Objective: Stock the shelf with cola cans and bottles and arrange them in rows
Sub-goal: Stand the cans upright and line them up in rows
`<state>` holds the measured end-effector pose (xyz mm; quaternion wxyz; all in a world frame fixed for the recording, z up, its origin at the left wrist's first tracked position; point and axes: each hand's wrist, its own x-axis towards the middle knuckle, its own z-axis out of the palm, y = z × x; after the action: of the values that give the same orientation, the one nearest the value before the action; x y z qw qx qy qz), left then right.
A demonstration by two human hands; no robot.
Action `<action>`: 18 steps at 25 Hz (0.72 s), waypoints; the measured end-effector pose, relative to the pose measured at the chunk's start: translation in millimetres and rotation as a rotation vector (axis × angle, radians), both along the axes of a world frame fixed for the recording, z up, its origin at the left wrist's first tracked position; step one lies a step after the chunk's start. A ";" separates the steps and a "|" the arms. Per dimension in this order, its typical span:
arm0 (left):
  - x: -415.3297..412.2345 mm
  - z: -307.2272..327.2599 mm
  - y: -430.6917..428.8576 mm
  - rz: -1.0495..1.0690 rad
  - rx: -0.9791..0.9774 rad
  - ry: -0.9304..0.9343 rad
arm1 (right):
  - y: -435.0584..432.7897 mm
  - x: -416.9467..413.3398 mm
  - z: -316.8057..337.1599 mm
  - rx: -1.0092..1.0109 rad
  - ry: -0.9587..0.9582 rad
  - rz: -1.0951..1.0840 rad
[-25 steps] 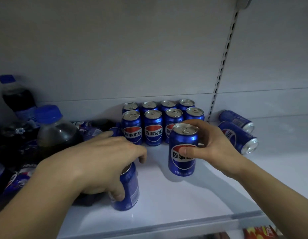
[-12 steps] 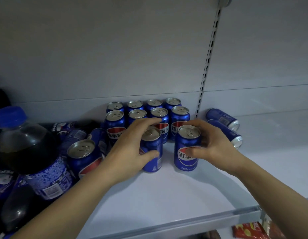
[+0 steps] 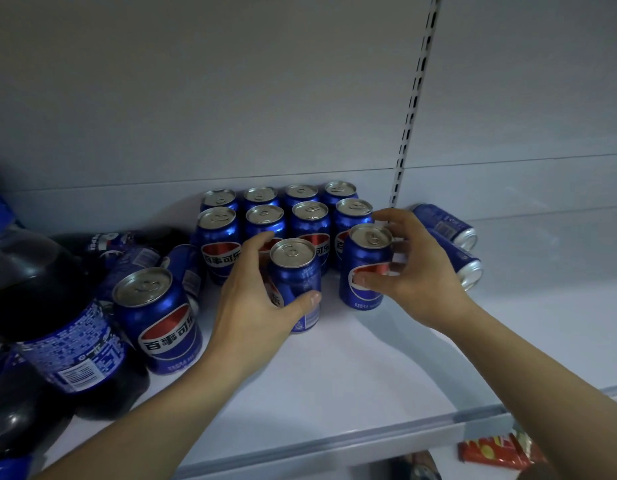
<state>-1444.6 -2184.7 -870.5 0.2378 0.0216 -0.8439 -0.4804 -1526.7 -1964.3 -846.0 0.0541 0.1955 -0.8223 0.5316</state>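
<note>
Two rows of upright blue cola cans (image 3: 309, 216) stand at the back of the white shelf (image 3: 352, 368). In front of them my left hand (image 3: 255, 306) grips an upright can (image 3: 295, 282), thumb across its front. Just to the right, my right hand (image 3: 414, 268) holds another upright can (image 3: 366, 265), thumb on its label and fingers spread over the far side. Another upright can (image 3: 158, 320) stands loose at the left. Two cans (image 3: 449, 237) lie on their sides at the right, behind my right hand.
Large dark cola bottles (image 3: 47, 306) and tumbled cans crowd the shelf's left side. A slotted upright rail (image 3: 412, 105) runs up the back wall. Red snack packets (image 3: 497, 452) show below the shelf's front edge.
My left hand brought its can from the front left up beside the right-hand can. Both cans now sit closer to the back rows. The view shifted, bringing the left bottles nearer.
</note>
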 end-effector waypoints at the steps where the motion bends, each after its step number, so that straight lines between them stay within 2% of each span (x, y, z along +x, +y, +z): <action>1: 0.8 0.0 -0.3 -0.010 0.008 -0.004 | -0.8 -1.2 -0.4 0.002 0.004 -0.011; 7: -0.1 -2.9 -7.3 -0.072 0.090 -0.065 | -4.8 -4.3 0.3 0.035 0.011 -0.002; 10: -1.5 -7.2 -7.8 -0.123 0.127 -0.088 | -5.5 -0.9 3.2 0.109 0.083 -0.051; 12: -2.8 -11.8 -1.4 -0.073 0.096 -0.074 | -8.6 5.1 10.9 0.150 0.257 -0.146; 14: -6.1 -15.6 2.8 -0.014 0.092 -0.055 | -14.4 13.5 19.5 0.129 0.523 -0.186; 16: -8.8 -15.9 0.3 -0.075 0.161 -0.077 | -21.9 23.5 26.4 0.134 0.698 -0.080; 18: -8.8 -13.7 -4.8 -0.203 0.254 -0.126 | -32.4 30.3 32.2 0.205 0.729 0.087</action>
<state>-1453.4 -2189.5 -884.2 0.1303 -0.0037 -0.7876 -0.6022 -1496.4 -1996.7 -813.7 0.3007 0.4110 -0.7888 0.3441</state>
